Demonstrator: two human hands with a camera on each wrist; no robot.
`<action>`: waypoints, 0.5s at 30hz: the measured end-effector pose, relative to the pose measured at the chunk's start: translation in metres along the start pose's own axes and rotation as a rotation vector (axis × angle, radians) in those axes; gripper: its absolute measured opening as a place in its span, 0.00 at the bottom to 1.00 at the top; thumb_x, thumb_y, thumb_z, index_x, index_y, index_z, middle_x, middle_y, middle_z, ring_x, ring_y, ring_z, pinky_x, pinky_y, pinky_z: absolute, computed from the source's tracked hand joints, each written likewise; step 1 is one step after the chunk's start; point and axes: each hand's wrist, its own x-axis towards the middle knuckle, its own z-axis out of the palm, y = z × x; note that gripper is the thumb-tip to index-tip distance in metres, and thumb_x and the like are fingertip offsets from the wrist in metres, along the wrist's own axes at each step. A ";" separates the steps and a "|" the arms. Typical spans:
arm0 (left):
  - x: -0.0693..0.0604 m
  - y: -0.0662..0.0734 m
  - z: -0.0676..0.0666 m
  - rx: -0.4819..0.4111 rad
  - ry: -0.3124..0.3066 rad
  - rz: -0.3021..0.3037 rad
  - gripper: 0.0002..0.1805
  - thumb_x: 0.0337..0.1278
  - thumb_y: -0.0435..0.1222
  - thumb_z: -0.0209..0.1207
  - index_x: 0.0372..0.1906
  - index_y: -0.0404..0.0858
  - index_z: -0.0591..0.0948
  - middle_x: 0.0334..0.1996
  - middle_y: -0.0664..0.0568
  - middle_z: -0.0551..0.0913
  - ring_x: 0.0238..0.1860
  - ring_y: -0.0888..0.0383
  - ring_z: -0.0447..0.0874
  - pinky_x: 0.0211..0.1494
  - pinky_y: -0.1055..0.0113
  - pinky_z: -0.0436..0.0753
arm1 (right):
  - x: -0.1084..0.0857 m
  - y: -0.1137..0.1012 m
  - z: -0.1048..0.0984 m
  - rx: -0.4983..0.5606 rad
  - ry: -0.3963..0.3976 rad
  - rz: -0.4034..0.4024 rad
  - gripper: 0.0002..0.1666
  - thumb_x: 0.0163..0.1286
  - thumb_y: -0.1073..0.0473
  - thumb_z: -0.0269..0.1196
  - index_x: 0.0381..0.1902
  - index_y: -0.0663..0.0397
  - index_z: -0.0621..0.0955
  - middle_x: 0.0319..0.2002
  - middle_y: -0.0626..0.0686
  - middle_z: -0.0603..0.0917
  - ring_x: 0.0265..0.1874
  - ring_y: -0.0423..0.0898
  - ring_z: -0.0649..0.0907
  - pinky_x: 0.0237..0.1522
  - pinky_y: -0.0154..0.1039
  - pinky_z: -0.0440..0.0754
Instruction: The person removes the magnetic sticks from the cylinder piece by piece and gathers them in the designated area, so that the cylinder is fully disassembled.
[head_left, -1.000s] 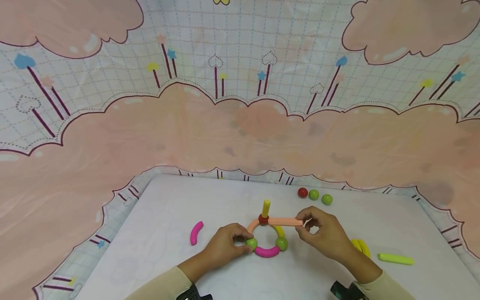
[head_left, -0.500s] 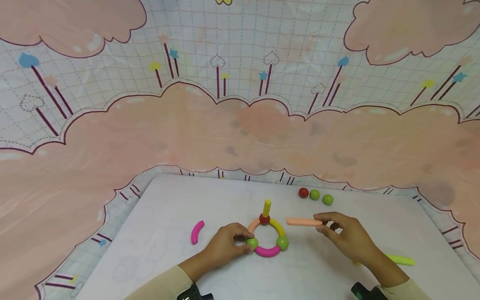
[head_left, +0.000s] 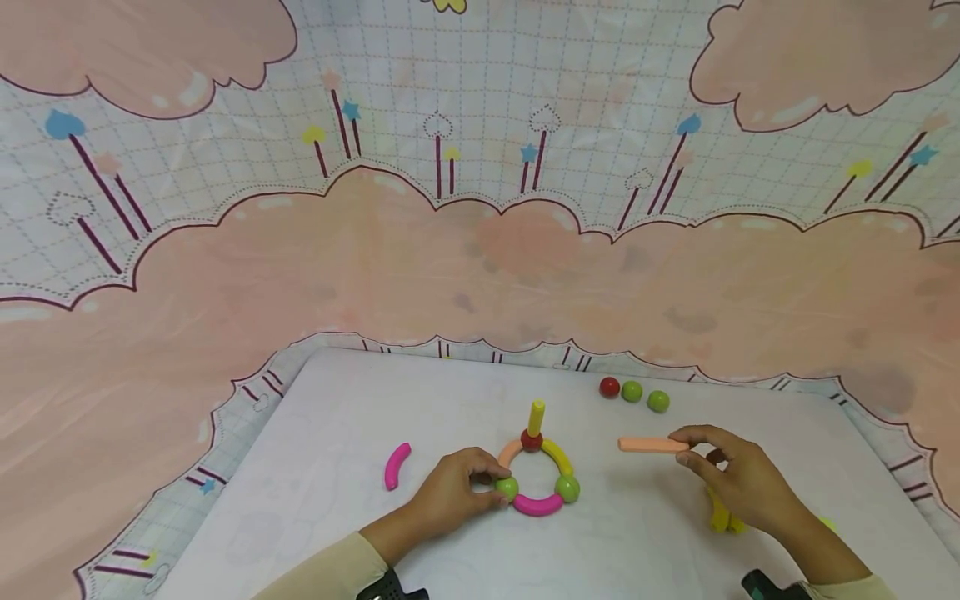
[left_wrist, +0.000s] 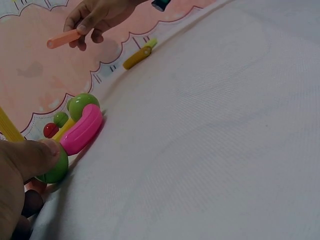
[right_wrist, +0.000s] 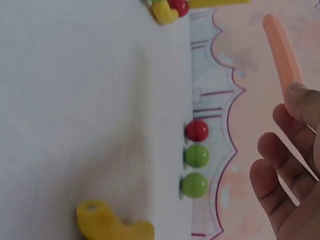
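Observation:
On the white table a ring is joined from an orange curved piece [head_left: 510, 452], a yellow curved piece [head_left: 557, 457], a pink curved piece [head_left: 537, 505], a red ball [head_left: 531, 441] and two green balls, with a yellow stick [head_left: 536, 418] standing up from the red ball. The left hand [head_left: 459, 486] pinches the ring's left green ball [head_left: 508, 489]. Held by one end between thumb and forefinger of the right hand [head_left: 750, 479], a straight orange stick [head_left: 651, 445] is raised, apart from the ring; in the right wrist view the stick [right_wrist: 282, 55] points away from the fingers.
A loose pink curved piece [head_left: 397, 466] lies left of the left hand. Toward the back right are a red ball [head_left: 610, 387] and two green balls [head_left: 632, 391]. Yellow curved pieces [head_left: 720, 512] lie partly under the right hand. A yellow-green stick [left_wrist: 152, 43] lies beyond them.
The right hand has moved right with the orange stick, away from the ring's red ball. The left hand stays at the green ball.

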 end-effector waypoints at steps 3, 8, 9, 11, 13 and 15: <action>0.000 0.001 0.000 0.000 0.000 -0.004 0.14 0.52 0.33 0.76 0.45 0.45 0.90 0.42 0.65 0.82 0.44 0.65 0.81 0.51 0.69 0.82 | -0.003 0.009 -0.006 -0.047 0.006 0.001 0.16 0.68 0.58 0.71 0.53 0.43 0.84 0.44 0.46 0.82 0.37 0.43 0.80 0.34 0.34 0.82; 0.000 0.002 -0.001 0.009 -0.002 -0.005 0.14 0.53 0.34 0.76 0.45 0.47 0.90 0.43 0.65 0.82 0.45 0.65 0.81 0.51 0.68 0.82 | -0.010 0.026 -0.015 -0.088 -0.002 0.048 0.16 0.69 0.58 0.70 0.54 0.46 0.83 0.41 0.48 0.81 0.36 0.46 0.81 0.33 0.34 0.81; -0.001 0.002 -0.001 0.010 -0.002 -0.005 0.14 0.53 0.35 0.76 0.45 0.47 0.90 0.43 0.65 0.82 0.45 0.65 0.81 0.51 0.68 0.82 | -0.011 0.029 -0.017 -0.096 -0.002 0.054 0.16 0.70 0.58 0.70 0.54 0.47 0.83 0.41 0.48 0.81 0.36 0.46 0.81 0.33 0.34 0.81; -0.001 0.002 -0.001 0.012 -0.002 -0.005 0.14 0.53 0.35 0.76 0.45 0.47 0.90 0.43 0.65 0.82 0.45 0.65 0.81 0.51 0.68 0.82 | -0.014 0.036 -0.020 -0.097 -0.001 0.060 0.15 0.71 0.57 0.69 0.54 0.48 0.83 0.41 0.49 0.81 0.35 0.47 0.81 0.31 0.34 0.81; -0.001 0.002 -0.001 0.016 -0.003 -0.010 0.14 0.53 0.35 0.76 0.46 0.47 0.90 0.43 0.66 0.82 0.45 0.66 0.81 0.51 0.68 0.82 | -0.016 0.042 -0.023 -0.107 0.008 0.064 0.15 0.71 0.56 0.69 0.54 0.48 0.83 0.41 0.49 0.82 0.35 0.45 0.81 0.31 0.34 0.81; -0.001 0.002 -0.001 0.015 -0.006 -0.022 0.14 0.53 0.35 0.76 0.46 0.47 0.90 0.43 0.66 0.82 0.45 0.66 0.81 0.51 0.69 0.82 | -0.019 0.048 -0.027 -0.112 0.013 0.068 0.14 0.72 0.56 0.68 0.54 0.48 0.83 0.41 0.49 0.82 0.34 0.42 0.80 0.31 0.34 0.81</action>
